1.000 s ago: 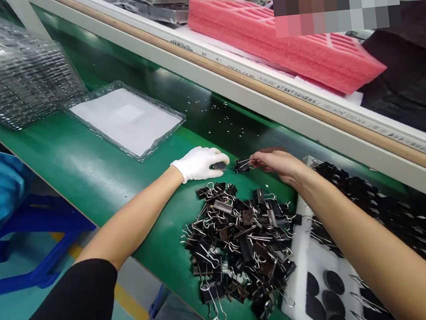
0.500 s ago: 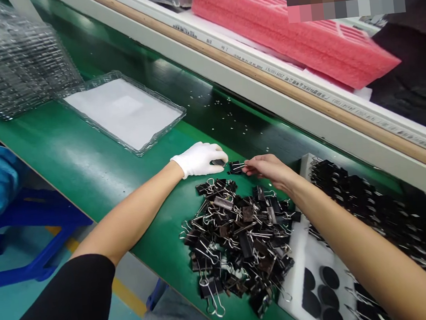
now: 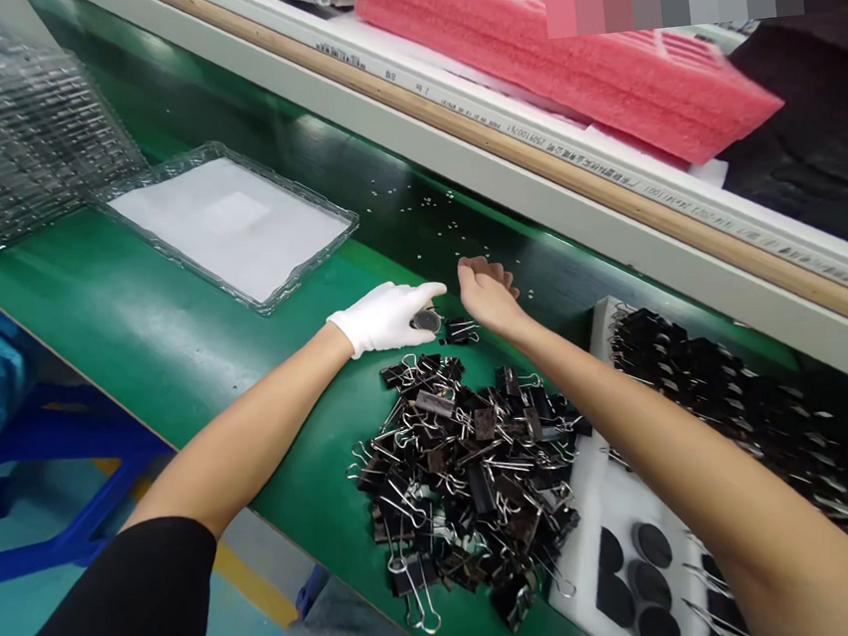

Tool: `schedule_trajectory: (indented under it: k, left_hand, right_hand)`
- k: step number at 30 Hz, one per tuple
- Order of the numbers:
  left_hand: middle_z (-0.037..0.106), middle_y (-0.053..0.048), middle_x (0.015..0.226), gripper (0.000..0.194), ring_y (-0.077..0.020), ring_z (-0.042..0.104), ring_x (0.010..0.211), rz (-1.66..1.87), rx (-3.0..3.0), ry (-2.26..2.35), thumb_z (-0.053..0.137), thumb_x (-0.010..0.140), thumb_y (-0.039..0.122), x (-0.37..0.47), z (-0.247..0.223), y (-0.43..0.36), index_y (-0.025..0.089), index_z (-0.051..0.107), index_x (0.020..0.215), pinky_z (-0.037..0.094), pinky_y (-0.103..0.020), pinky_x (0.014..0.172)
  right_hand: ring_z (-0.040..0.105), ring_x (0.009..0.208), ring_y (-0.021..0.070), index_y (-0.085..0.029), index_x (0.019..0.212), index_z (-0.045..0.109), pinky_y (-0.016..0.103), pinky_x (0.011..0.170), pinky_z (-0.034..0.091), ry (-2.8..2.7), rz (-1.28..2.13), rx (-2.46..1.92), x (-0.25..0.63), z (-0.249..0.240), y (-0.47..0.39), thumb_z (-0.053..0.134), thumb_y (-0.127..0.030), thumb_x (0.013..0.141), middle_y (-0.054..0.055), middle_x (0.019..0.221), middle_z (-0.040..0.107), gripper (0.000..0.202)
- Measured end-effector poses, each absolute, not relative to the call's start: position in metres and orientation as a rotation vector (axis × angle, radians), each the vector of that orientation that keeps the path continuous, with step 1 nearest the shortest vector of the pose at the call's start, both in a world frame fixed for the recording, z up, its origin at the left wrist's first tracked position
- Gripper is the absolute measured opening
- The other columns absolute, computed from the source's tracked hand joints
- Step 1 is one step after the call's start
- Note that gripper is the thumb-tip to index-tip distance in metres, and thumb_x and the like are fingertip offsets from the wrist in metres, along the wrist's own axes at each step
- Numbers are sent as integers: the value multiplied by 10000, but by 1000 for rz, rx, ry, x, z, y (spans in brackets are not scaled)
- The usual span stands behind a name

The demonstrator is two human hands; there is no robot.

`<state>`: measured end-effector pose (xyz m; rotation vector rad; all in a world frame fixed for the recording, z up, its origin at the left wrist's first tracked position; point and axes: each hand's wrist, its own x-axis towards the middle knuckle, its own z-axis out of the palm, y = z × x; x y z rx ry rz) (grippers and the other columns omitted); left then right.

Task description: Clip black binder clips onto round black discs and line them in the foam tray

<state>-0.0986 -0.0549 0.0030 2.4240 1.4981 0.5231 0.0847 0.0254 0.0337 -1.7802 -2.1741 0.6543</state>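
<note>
Two hands meet on the green belt point(image 3: 170, 322), just beyond the big heap of black binder clips point(image 3: 461, 474), which we take as our landmark. Our left hand point(image 3: 386, 317), in a white glove, lies at the far edge of the heap with its fingers point(image 3: 425, 291) stretched forward and close together over a small dark round disc point(image 3: 425, 321); the thumb seems to press the disc from below, so we judge the hand clamped on it. Our right hand point(image 3: 488, 292) is bare and sits just past the heap too, to the right of the glove, with its fingers curled loosely inward; we cannot tell whether anything lies inside them. Between the two hands, touching neither as far as we can see, a single binder clip point(image 3: 461, 330) rests on the belt right at the far tip of the heap.

To the right of the heap a white foam tray point(image 3: 599, 501) carries several black round pads point(image 3: 640, 577) and a further mass of clips point(image 3: 739, 398). Far to the left of the heap lies a clear plastic tray point(image 3: 227, 227) with a white sheet in it, and beyond that a stack of clear blister trays point(image 3: 9, 138). Behind the heap, past the pale rail point(image 3: 531, 188), lies pink foam point(image 3: 564, 55).
</note>
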Motion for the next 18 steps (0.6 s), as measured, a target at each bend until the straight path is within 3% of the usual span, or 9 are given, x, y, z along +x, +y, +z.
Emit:
schedule_trajectory:
  k: [6, 18]
  left_hand:
    - [776, -47, 1122, 672, -218, 732, 885, 638, 2304, 1419, 701, 865, 378, -98, 1, -57, 186, 488, 1472, 502, -315, 754]
    - [771, -57, 1082, 666, -205, 731, 868, 690, 2302, 1401, 728, 825, 321, -90, -5, -53, 164, 501, 1431, 501, -298, 747]
  right_hand:
    - [392, 1399, 405, -226, 1400, 512, 654, 1168, 298, -2141, 752, -1858, 77, 13, 17, 104, -577, 1058, 194, 1454, 461, 637]
    - [413, 1345, 397, -221, 1262, 514, 685, 1154, 273, -2129, 685, -1847, 90, -6, 24, 50, -604, 1028, 185, 1370, 476, 646]
